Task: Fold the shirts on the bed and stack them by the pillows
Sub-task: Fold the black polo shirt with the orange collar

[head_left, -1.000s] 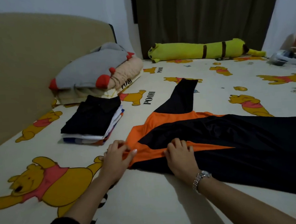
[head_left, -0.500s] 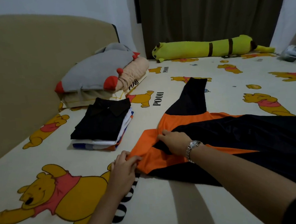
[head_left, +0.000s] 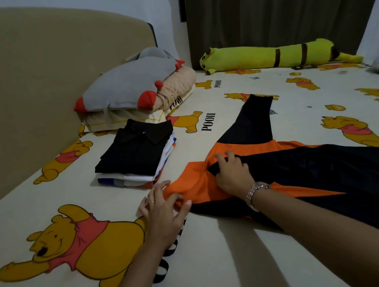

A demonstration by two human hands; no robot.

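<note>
I see the bed running out ahead of me, its bear-print sheet bounded on the left by the tan headboard and at the far side by a dark curtain. Open sheet lies in front of my forearms and between the shirt and the far edge, where a long yellow plush toy lies along the curtain. The pillows are piled against the headboard, a grey one with red corners on top. Just beside them, nearer me, sits the stack of folded shirts, a black collared one uppermost. A narrow strip of sheet separates that stack from the orange and black shirt, which lies spread flat to my right with 1 black sleeve reaching away toward the plush toy. Its right part runs out of view.

My left hand sits at the shirt's near orange corner, fingers spread and bent, the tips pinching the orange fabric edge; a ring shows on 1 finger. My right hand, with a metal watch at the wrist, lies on the shirt where orange meets black, fingers curled over a small bunch of black cloth, thumb under it, gripping it.
</note>
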